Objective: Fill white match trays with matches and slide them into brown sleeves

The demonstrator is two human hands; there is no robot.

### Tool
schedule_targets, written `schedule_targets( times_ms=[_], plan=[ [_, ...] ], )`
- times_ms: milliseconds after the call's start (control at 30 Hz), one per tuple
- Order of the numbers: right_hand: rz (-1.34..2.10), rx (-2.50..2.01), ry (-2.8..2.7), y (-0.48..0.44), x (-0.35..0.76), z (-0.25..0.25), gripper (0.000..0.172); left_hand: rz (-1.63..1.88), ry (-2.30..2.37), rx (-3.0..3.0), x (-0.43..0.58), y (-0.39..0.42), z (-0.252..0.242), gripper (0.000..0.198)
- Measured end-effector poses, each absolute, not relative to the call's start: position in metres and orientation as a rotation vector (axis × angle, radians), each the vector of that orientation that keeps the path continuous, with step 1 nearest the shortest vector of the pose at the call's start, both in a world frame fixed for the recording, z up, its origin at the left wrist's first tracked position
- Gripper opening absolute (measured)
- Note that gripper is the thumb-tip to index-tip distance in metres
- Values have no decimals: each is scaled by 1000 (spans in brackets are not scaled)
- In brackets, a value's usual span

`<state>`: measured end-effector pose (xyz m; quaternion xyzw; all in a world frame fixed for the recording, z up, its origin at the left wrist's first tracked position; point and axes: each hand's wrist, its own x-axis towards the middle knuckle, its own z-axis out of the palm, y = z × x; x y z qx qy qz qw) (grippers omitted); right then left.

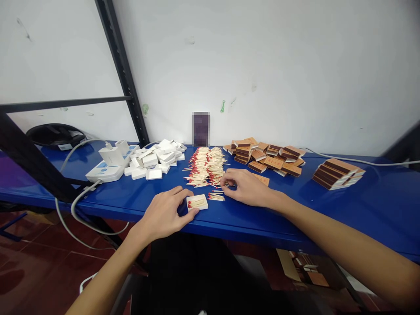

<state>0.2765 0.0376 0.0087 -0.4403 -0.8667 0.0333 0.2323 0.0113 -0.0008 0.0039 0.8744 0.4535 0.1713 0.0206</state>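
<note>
My left hand grips a small white matchbox tray at its left end, thumb at the front edge and index finger behind. Several red-headed matches lie in the tray. To its right, a few loose matches rest on the blue tabletop. My right hand is closed in a pinch at the near right edge of a big match pile; what sits between its fingertips is too small to make out. A brown matchbox sleeve lies flat just behind that hand, partly covered by it.
White empty trays are heaped at left, beside a power strip with plugs and cables. Brown matchboxes are heaped at right, and a neat stack of matchboxes stands farther right. A black metal post rises at left.
</note>
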Motion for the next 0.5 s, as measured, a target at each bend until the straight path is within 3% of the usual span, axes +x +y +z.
schedule_targets(
  times_ms=[500],
  plan=[
    [213, -1270, -2373, 42, 277, 12, 15, 548, 1397, 2725, 11, 0, 3, 33]
  ],
)
